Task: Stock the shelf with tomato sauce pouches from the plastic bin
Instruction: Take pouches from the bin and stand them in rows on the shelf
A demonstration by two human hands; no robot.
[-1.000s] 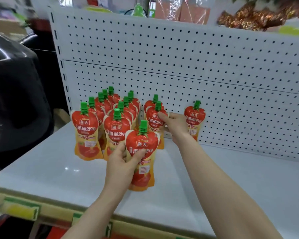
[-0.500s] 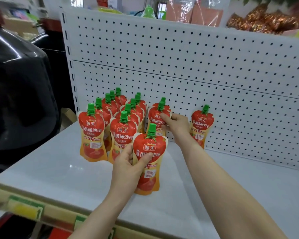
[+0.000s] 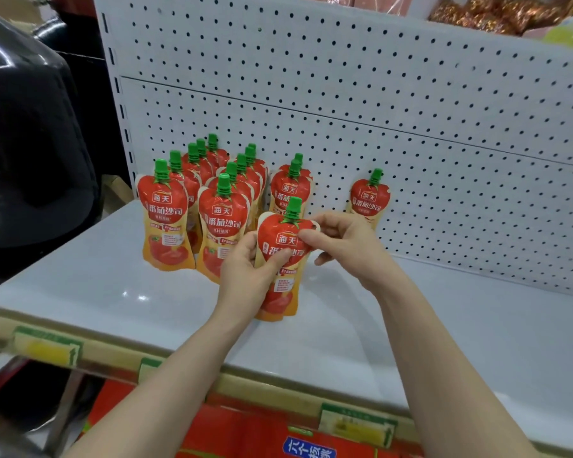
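A red and orange tomato sauce pouch [image 3: 283, 259] with a green cap stands near the middle of the white shelf [image 3: 96, 285]. My left hand [image 3: 245, 272] grips its left side. My right hand [image 3: 344, 242] pinches its upper right corner. Behind it, several matching pouches [image 3: 225, 206] stand in rows at the shelf's back left. Two more pouches [image 3: 290, 190] stand one behind the other just behind the held one. A single pouch [image 3: 369, 196] leans on the pegboard to the right. The plastic bin is out of view.
A white pegboard back panel [image 3: 411, 127] rises behind the shelf. Price tag holders [image 3: 47, 348] line the shelf's front edge. A large black rounded object [image 3: 24, 143] sits at the left. Red boxes [image 3: 262, 431] lie below the shelf. Packaged goods [image 3: 493, 11] sit above the pegboard.
My right hand has come off the pouch behind and moved forward onto the upper right corner of the front pouch. My left hand has kept its hold on it.
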